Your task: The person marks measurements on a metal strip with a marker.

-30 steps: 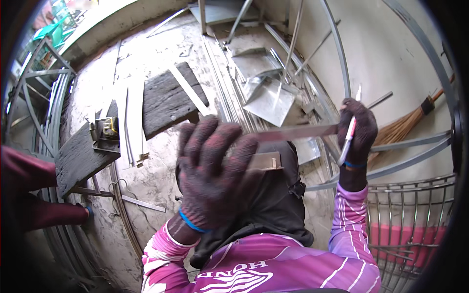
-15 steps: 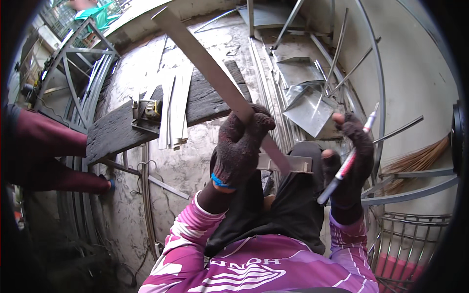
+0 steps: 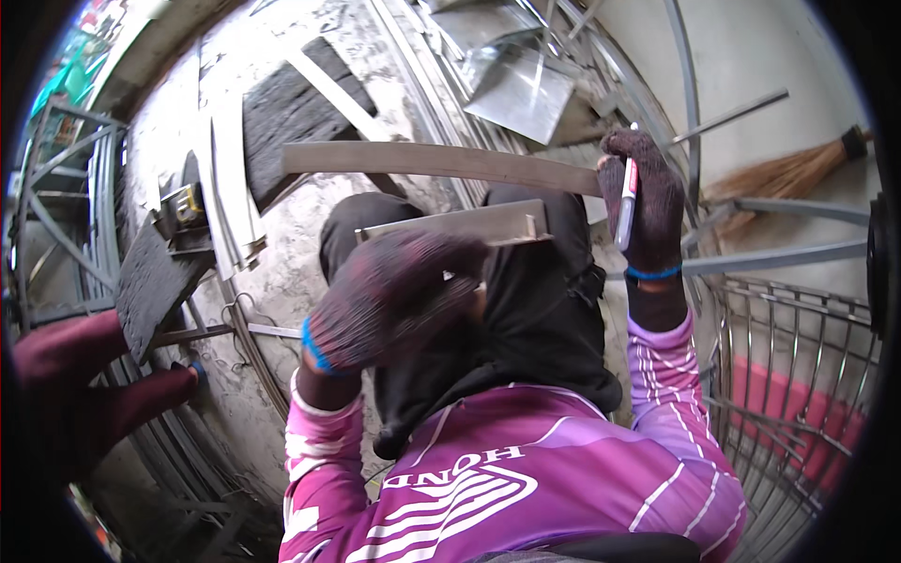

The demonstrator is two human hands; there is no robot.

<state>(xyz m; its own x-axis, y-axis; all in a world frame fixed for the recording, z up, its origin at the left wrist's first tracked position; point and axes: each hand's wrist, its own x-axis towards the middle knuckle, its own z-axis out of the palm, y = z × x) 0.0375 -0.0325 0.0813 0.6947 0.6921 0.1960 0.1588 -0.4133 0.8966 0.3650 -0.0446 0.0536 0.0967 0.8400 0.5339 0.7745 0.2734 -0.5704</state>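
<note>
My right hand (image 3: 648, 202), in a dark knit glove with a blue cuff edge, is closed around a white and red marker pen (image 3: 628, 192). Its fingers also grip one end of a long flat metal strip (image 3: 441, 163), which stretches leftward above my knees. Across my thighs lies a shorter metal piece with small upright tabs (image 3: 460, 223). Just below it is my gloved left hand (image 3: 394, 296), smeared by motion; whether its fingers hold anything cannot be made out.
A dark weathered plank (image 3: 160, 281) bears a yellow and black tape measure (image 3: 192, 205) and pale metal strips (image 3: 225, 178). Bent sheet metal (image 3: 526, 89) lies ahead. To the right are a broom (image 3: 788, 174) and a wire rack (image 3: 788, 347). Another person's maroon-clad leg (image 3: 75, 366) is at left.
The long strip has passed from my left hand to my right and swung from steeply slanted to nearly level. My left hand has dropped down and leftward. The view has shifted.
</note>
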